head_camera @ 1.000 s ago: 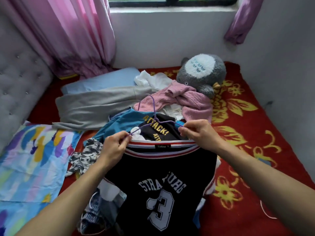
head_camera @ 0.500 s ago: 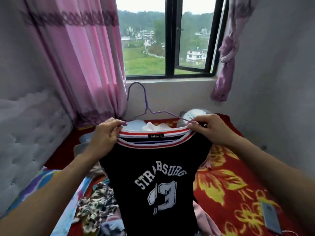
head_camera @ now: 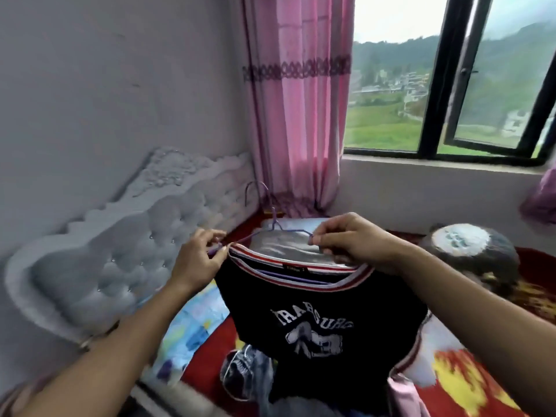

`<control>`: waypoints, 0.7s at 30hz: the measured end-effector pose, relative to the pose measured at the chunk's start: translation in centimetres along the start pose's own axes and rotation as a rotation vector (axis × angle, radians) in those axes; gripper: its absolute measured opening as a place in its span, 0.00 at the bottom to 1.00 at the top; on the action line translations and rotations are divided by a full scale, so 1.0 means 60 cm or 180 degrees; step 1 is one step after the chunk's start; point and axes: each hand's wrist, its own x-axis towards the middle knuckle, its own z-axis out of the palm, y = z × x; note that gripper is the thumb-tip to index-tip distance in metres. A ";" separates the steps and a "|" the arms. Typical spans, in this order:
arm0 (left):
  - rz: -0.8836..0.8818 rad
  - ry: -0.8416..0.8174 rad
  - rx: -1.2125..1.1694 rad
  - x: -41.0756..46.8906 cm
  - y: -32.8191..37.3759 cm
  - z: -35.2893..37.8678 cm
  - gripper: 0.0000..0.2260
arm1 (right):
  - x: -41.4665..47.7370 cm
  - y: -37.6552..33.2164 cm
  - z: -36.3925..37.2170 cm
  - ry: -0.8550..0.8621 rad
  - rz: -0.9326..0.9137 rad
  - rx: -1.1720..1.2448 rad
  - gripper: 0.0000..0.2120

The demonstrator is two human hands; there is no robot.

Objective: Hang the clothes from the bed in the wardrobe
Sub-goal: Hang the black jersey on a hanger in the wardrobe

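- The person's left hand (head_camera: 197,260) is bare: no glove, ring or watch shows on it.
- The right hand (head_camera: 355,239) is bare as well, its wrist free of any band.
- Both forearms are uncovered along all of their visible length, with no sleeve edge in view.
- The nails look short and plain, though blur hides finer detail.

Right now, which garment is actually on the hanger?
The black jersey with the red-and-white striped collar, held up by both hands on the purple hanger; the other clothes lie on the bed below.
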 end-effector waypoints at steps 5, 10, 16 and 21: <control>-0.1321 0.0175 0.0592 -0.187 -0.090 -0.204 0.16 | -0.002 -0.057 0.178 -0.0769 0.0172 0.0259 0.10; -0.2096 0.0508 0.1103 -0.382 -0.147 -0.437 0.12 | -0.016 -0.155 0.373 -0.1648 0.0176 0.0848 0.10; -0.2644 0.0730 0.1425 -0.613 -0.183 -0.661 0.08 | -0.056 -0.276 0.608 -0.2211 -0.0037 0.0829 0.12; -0.2901 0.0757 0.1659 -0.779 -0.232 -0.844 0.06 | -0.093 -0.356 0.805 -0.2194 -0.0110 0.0846 0.10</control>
